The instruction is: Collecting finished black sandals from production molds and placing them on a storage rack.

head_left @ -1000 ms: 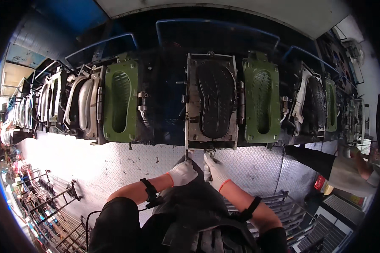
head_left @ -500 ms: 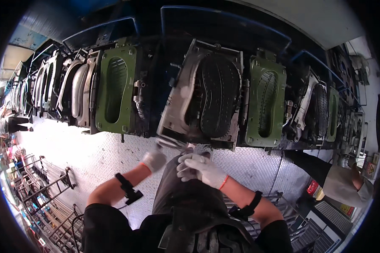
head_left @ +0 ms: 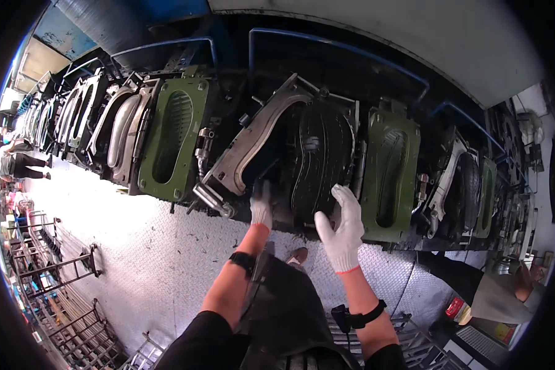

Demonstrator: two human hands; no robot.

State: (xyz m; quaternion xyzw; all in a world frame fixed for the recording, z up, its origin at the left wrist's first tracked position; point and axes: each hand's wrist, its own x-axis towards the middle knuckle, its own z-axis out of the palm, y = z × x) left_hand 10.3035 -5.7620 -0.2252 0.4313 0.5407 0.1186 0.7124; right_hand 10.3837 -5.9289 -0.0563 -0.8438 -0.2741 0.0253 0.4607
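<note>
Head view: left hand [head_left: 261, 208], white-gloved, reaches into the opened metal mould [head_left: 271, 145], fingers at the lower edge of the black shoe sole [head_left: 319, 161]; whether it grips, cannot tell. Right hand [head_left: 341, 229], gloved, fingers spread open, touches the sole's lower right edge, holding nothing. Green moulds [head_left: 174, 139] flank it.

Two gloved hands: left hand [head_left: 262, 206], right hand [head_left: 342, 228]. Two black wrist straps [head_left: 243, 261]. Three green shoe-sole moulds [head_left: 174, 139] clearly visible in machine row. One black sole [head_left: 320, 160] in open metal mould [head_left: 256, 145]. One bystander [head_left: 15, 163] at floor's far left edge.
</note>
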